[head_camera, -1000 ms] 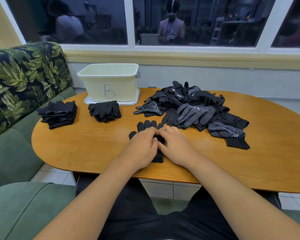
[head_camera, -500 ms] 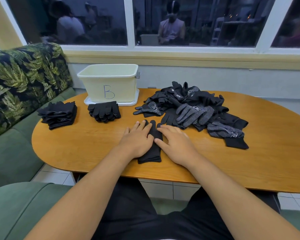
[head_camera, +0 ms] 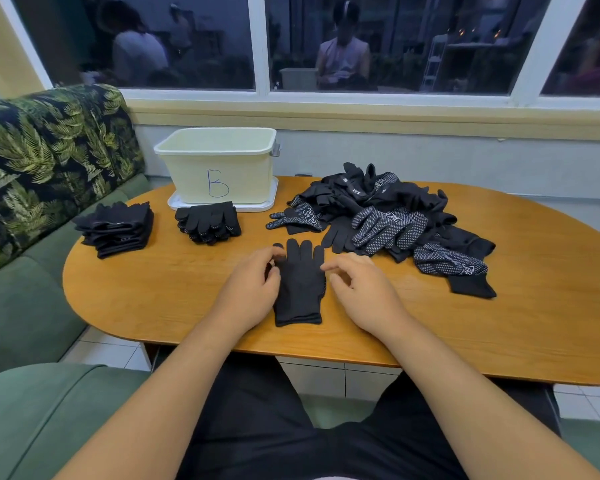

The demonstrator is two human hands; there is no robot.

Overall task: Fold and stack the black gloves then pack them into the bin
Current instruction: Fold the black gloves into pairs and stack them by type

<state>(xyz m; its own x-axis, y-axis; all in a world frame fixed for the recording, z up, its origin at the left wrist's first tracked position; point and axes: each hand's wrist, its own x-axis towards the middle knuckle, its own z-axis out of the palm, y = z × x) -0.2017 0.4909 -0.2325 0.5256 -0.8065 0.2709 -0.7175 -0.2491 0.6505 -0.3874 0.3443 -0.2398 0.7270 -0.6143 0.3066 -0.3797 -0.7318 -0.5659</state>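
Oval wooden table (head_camera: 153, 299) fills my view. The cream bin (head_camera: 187, 178), marked B in blue, stands at its far left on a white tray (head_camera: 274, 199). A loose pile (head_camera: 388, 216) of black gloves, many with white dotted palms, sprawls right of the bin. A folded stack (head_camera: 118, 230) sits at the left edge; a smaller stack (head_camera: 208, 221) lies just in front of the bin.

One glove (head_camera: 300, 289) lies flat near me at centre, plain black side up, fingers pointing away, cuff toward me; white dots show along its right edge. Left hand (head_camera: 250, 292) is curled against the glove's left edge by its thumb; cannot tell if it pinches. Right hand (head_camera: 364, 292) is loosely curled just beside the right edge, holding nothing.
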